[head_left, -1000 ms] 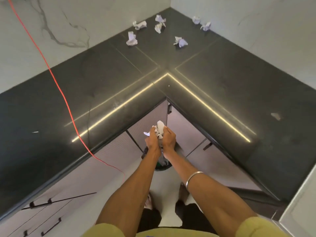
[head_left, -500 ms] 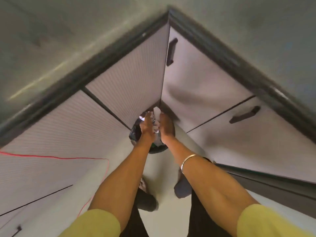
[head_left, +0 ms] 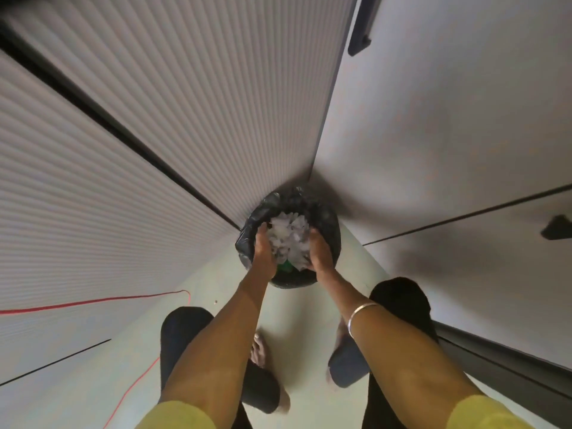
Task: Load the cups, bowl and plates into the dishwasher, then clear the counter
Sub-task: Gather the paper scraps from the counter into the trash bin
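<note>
The wad of crumpled white paper (head_left: 289, 243) sits at the mouth of the bin (head_left: 334, 230), which is lined with a black bag and stands on the floor in the corner where the cabinet fronts meet. The left hand (head_left: 263, 252) and right hand (head_left: 320, 253) cup it from either side, fingers curled in against the paper. Pieces at the edge could likely spill over the rim onto the floor if the hands part too soon, and pressing down may drag the loose liner inward. A second ago the person held the wad above the bin beside the desk; now the hands are down inside the bin's mouth and the desk is out of view.
</note>
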### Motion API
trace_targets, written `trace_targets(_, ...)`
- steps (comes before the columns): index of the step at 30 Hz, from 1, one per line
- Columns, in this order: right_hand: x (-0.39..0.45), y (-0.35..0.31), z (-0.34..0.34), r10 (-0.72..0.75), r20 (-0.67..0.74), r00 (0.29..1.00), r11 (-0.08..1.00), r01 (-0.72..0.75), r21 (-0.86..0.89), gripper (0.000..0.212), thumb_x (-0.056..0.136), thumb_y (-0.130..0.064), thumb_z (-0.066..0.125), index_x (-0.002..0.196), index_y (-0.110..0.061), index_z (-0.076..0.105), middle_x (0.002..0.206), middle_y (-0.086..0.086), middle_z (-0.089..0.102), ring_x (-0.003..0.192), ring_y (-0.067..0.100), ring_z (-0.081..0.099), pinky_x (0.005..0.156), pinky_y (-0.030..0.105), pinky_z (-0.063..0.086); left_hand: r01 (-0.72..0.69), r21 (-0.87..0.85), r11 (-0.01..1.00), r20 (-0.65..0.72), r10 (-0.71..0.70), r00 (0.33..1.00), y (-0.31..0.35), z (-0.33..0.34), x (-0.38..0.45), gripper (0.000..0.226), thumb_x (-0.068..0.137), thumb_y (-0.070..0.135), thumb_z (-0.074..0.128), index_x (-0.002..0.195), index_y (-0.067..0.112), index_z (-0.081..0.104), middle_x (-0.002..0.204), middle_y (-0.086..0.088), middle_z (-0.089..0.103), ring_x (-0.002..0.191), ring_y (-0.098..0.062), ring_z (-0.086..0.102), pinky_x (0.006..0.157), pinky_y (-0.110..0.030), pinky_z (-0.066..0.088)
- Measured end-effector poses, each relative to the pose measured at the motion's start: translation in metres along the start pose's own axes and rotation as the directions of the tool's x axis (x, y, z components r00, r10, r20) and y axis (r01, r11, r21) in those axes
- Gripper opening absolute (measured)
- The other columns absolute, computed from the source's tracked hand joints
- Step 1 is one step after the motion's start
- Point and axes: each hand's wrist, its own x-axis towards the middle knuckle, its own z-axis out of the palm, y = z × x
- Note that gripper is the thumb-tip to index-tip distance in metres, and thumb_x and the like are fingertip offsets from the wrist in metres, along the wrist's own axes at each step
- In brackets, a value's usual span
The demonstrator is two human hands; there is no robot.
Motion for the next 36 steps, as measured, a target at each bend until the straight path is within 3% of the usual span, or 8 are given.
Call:
trace_targets(4,-0.081,-0.05,-0.016,0.046,0.017,0.999,0.999,-0.046,0.02,0.027,0.101,-0.034,0.042,0.126,-0.029,0.051,0.121,0.002,0.057,0.104,0.023,0.057,0.086,0.041,0.052,-0.011,-0.07,0.998,-0.003,0.011,1.0,0.022,0.011,-0.106,0.043,0.098,0.049,0.043,0.115,0.015,0.064,0.107,-0.006,0.07,0.105,-0.025,0.062,0.086,-0.034,0.05)
trace_targets(9,-0.165,-0.094,-0.032,0.025,-0.023,0.999,0.988,-0.029,-0.153,0.043,0.1,-0.043,0.046,0.14,-0.028,0.049,0.14,0.007,0.051,0.124,0.032,0.054,0.099,0.049,0.051,-0.063,0.04,0.997,-0.115,0.067,0.991,0.041,0.029,-0.213,0.062,0.098,0.054,0.046,0.145,0.013,0.042,0.143,-0.006,0.049,0.132,-0.029,0.046,0.113,-0.046,0.037)
trace_targets(14,-0.262,-0.157,-0.043,-0.093,-0.091,0.992,0.944,0.059,-0.324,0.04,0.098,-0.033,0.047,0.137,-0.033,0.054,0.14,0.009,0.055,0.121,0.031,0.056,0.097,0.037,0.05,-0.087,0.166,0.982,-0.125,0.108,0.986,0.068,0.04,-0.325,0.061,0.097,0.05,0.049,0.142,0.008,0.044,0.136,-0.012,0.053,0.126,-0.034,0.05,0.108,-0.046,0.042)
trace_targets(18,-0.332,-0.197,-0.053,-0.219,-0.006,0.976,0.814,0.179,-0.553,0.036,0.1,-0.027,0.042,0.124,-0.01,0.063,0.131,0.016,0.06,0.12,0.033,0.056,0.088,0.032,0.042,-0.105,0.282,0.954,-0.168,0.157,0.973,0.09,0.047,-0.397,0.05,0.102,0.04,0.041,0.136,0.004,0.052,0.134,-0.014,0.058,0.115,-0.033,0.056,0.099,-0.04,0.046)
trace_targets(21,-0.379,-0.214,-0.058,-0.262,0.037,0.964,0.72,0.221,-0.658,0.045,0.1,-0.029,0.042,0.139,-0.01,0.051,0.145,0.013,0.05,0.135,0.034,0.044,0.107,0.039,0.038,-0.122,0.374,0.919,-0.165,0.195,0.967,0.1,0.051,-0.448,0.046,0.104,0.034,0.037,0.132,0.001,0.052,0.13,-0.015,0.059,0.113,-0.034,0.058,0.089,-0.036,0.046)
trace_targets(24,-0.411,-0.228,-0.062,-0.309,0.089,0.947,0.587,0.264,-0.765,0.054,0.101,-0.028,0.041,0.152,-0.011,0.032,0.157,0.011,0.033,0.143,0.033,0.033,0.116,0.043,0.031,-0.157,0.545,0.824,-0.125,0.265,0.956,0.103,0.048,-0.484,0.043,0.101,0.025,0.037,0.128,-0.001,0.056,0.128,-0.02,0.06,0.113,-0.037,0.057,0.1,-0.046,0.048)
trace_targets(27,-0.425,-0.237,-0.067,-0.367,0.131,0.921,0.484,0.309,-0.819,0.048,0.099,-0.026,0.041,0.144,-0.009,0.042,0.147,0.014,0.044,0.132,0.035,0.043,0.108,0.045,0.04,-0.178,0.707,0.684,-0.08,0.328,0.941,0.102,0.041,-0.501,0.043,0.099,0.022,0.037,0.129,-0.005,0.055,0.131,-0.022,0.057,0.118,-0.04,0.055,0.102,-0.046,0.046)
trace_targets(36,-0.443,-0.249,-0.067,-0.444,0.128,0.887,0.415,0.33,-0.848,0.049,0.101,-0.028,0.04,0.145,-0.007,0.037,0.148,0.014,0.04,0.134,0.035,0.041,0.109,0.044,0.035,-0.288,0.869,0.401,0.087,0.45,0.889,0.126,0.019,-0.514,0.038,0.101,0.015,0.037,0.119,-0.01,0.059,0.117,-0.021,0.061,0.106,-0.037,0.057,0.081,-0.038,0.042)
